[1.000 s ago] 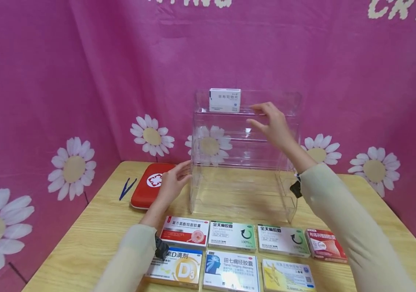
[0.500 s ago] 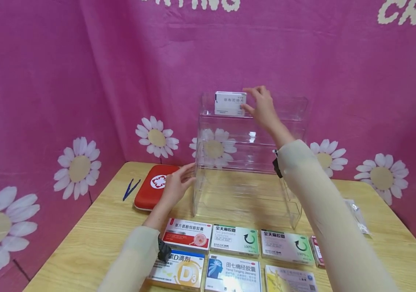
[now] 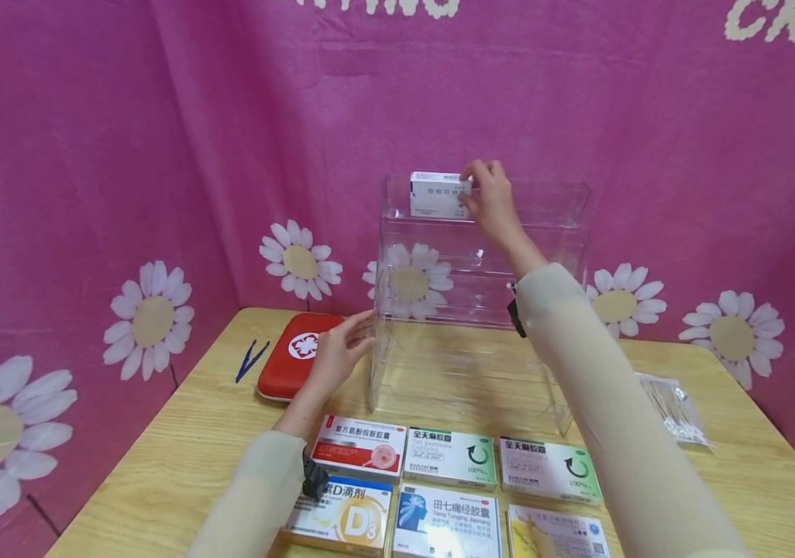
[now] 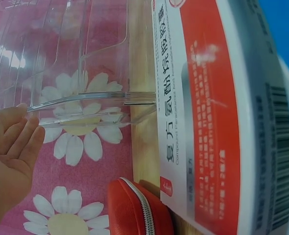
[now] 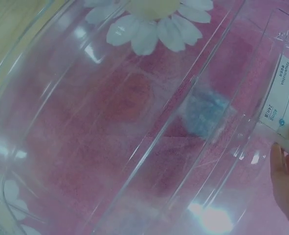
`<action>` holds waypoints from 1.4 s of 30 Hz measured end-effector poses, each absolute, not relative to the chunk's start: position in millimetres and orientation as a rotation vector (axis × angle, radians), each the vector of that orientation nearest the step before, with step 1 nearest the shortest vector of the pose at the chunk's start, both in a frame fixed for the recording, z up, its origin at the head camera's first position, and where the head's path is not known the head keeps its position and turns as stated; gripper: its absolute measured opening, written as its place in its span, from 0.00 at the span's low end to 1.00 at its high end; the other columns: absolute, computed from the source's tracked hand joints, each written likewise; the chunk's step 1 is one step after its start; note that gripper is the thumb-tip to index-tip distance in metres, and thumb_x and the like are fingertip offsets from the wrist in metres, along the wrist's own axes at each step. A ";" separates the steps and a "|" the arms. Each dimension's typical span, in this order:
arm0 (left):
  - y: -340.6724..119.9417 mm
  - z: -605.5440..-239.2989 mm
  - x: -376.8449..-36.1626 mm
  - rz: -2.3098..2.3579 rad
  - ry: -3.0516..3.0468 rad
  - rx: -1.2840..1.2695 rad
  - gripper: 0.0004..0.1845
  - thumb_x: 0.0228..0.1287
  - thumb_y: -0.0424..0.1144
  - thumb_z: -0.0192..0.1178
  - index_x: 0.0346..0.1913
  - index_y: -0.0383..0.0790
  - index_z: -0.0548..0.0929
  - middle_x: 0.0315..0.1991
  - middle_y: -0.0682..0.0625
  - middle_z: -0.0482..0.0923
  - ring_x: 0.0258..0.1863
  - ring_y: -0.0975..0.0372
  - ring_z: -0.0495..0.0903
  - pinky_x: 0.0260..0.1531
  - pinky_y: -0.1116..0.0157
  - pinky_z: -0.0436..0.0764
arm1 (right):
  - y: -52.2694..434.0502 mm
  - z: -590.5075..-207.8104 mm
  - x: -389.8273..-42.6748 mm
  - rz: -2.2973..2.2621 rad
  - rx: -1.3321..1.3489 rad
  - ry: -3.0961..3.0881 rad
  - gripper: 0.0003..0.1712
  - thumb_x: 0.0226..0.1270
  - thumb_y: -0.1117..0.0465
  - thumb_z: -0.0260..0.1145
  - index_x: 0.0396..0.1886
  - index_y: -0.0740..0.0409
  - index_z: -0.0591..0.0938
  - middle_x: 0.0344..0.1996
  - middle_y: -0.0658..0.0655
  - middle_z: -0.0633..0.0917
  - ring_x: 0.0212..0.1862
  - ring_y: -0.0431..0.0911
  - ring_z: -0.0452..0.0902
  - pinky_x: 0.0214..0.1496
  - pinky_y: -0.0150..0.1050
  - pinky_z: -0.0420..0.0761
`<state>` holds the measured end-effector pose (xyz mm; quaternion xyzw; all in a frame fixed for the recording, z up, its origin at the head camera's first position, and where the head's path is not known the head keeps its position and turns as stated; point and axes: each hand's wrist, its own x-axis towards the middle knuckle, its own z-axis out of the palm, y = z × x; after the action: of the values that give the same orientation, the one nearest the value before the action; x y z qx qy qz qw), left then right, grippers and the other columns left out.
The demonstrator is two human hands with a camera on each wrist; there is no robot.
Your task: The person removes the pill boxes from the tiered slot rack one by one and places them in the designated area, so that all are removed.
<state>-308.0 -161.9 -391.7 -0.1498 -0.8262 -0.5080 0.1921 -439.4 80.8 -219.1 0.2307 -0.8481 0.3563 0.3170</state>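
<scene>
My right hand (image 3: 493, 200) pinches the right end of a white medicine box (image 3: 432, 200), thumb in front and fingers over the top edge. This box stands upright at the left of the top tier of a clear acrylic display rack (image 3: 481, 301). In the right wrist view the fingers (image 5: 279, 159) close on the end of the same box (image 5: 281, 100). Lower down, my left hand (image 3: 340, 353) rests its extended fingers against the rack's left side; the left wrist view has this hand (image 4: 10, 156) with fingertips right at the clear side edge.
Several medicine boxes lie in two rows before the rack, among them a red-and-white one (image 3: 360, 447) and a vitamin D one (image 3: 342, 515). A red first-aid case (image 3: 293, 364) and blue tweezers (image 3: 251, 362) lie at the left. A bag of cotton swabs (image 3: 672, 409) lies at the right.
My right hand has moved left along the top tier to the white medicine box and taken hold of its right end. The left hand has stayed at the rack's side.
</scene>
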 end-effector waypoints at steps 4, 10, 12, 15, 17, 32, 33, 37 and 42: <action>-161.5 -391.6 -307.5 -1.417 -2.328 -0.415 0.26 0.58 0.24 0.65 0.61 0.30 0.77 0.53 0.33 0.82 0.54 0.45 0.83 0.54 0.55 0.83 | 85.2 -215.4 -437.4 0.989 0.587 -2.192 0.14 0.62 0.75 0.64 0.47 0.69 0.74 0.47 0.70 0.72 0.53 0.60 0.74 0.64 0.49 0.80; -162.6 -390.8 -306.9 -1.426 -2.327 -0.418 0.25 0.59 0.25 0.65 0.61 0.30 0.77 0.53 0.33 0.82 0.54 0.45 0.83 0.54 0.54 0.83 | 97.5 -207.2 -434.1 1.080 0.569 -2.083 0.15 0.61 0.75 0.65 0.46 0.73 0.75 0.47 0.67 0.72 0.53 0.57 0.78 0.61 0.42 0.83; -162.1 -390.7 -307.4 -1.428 -2.321 -0.424 0.25 0.58 0.25 0.65 0.61 0.30 0.77 0.53 0.33 0.82 0.54 0.45 0.83 0.54 0.54 0.83 | 104.3 -204.9 -431.4 1.096 0.559 -2.060 0.15 0.61 0.76 0.66 0.46 0.73 0.75 0.46 0.63 0.71 0.54 0.55 0.79 0.61 0.40 0.84; -161.5 -389.7 -306.9 -1.428 -2.316 -0.426 0.25 0.58 0.25 0.65 0.61 0.29 0.77 0.52 0.32 0.82 0.53 0.45 0.83 0.54 0.54 0.83 | 116.9 -202.9 -424.3 1.133 0.547 -2.034 0.15 0.60 0.76 0.66 0.47 0.72 0.75 0.43 0.53 0.70 0.54 0.54 0.80 0.61 0.35 0.83; -161.2 -389.2 -306.6 -1.418 -2.323 -0.420 0.25 0.58 0.25 0.66 0.61 0.30 0.77 0.52 0.33 0.83 0.54 0.45 0.83 0.54 0.54 0.83 | 126.0 -202.1 -417.7 1.157 0.541 -2.028 0.16 0.60 0.75 0.66 0.48 0.72 0.75 0.42 0.48 0.68 0.55 0.54 0.80 0.60 0.32 0.83; -158.3 -386.8 -302.9 -1.408 -2.368 -0.393 0.25 0.59 0.26 0.65 0.61 0.32 0.77 0.53 0.34 0.83 0.54 0.46 0.83 0.56 0.53 0.83 | 209.7 -236.5 -347.4 1.111 0.670 -2.046 0.18 0.56 0.77 0.68 0.48 0.74 0.77 0.42 0.37 0.68 0.48 0.24 0.74 0.55 0.17 0.79; -158.2 -386.7 -302.9 -1.411 -2.371 -0.388 0.25 0.60 0.27 0.65 0.61 0.33 0.77 0.53 0.34 0.82 0.54 0.46 0.83 0.56 0.53 0.82 | 215.9 -241.5 -341.8 1.099 0.693 -2.038 0.19 0.56 0.79 0.68 0.48 0.74 0.77 0.42 0.36 0.68 0.48 0.23 0.74 0.54 0.16 0.78; -157.3 -385.8 -302.4 -1.418 -2.377 -0.381 0.25 0.60 0.26 0.64 0.62 0.32 0.77 0.54 0.34 0.82 0.55 0.45 0.83 0.56 0.52 0.82 | 240.2 -260.8 -317.5 1.077 0.759 -2.025 0.19 0.53 0.83 0.66 0.47 0.76 0.76 0.43 0.36 0.70 0.48 0.24 0.74 0.52 0.15 0.78; -156.0 -385.8 -302.2 -1.427 -2.374 -0.376 0.25 0.60 0.27 0.65 0.62 0.31 0.76 0.55 0.34 0.81 0.56 0.45 0.82 0.56 0.52 0.82 | 272.5 -284.9 -286.5 1.015 0.796 -2.069 0.22 0.49 0.86 0.66 0.46 0.75 0.76 0.45 0.41 0.74 0.48 0.25 0.74 0.52 0.15 0.78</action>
<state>-302.2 -156.0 -385.8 -0.1324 -0.8366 -0.5028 0.1726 -286.5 272.5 -284.9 0.3063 -0.7967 0.3907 0.3447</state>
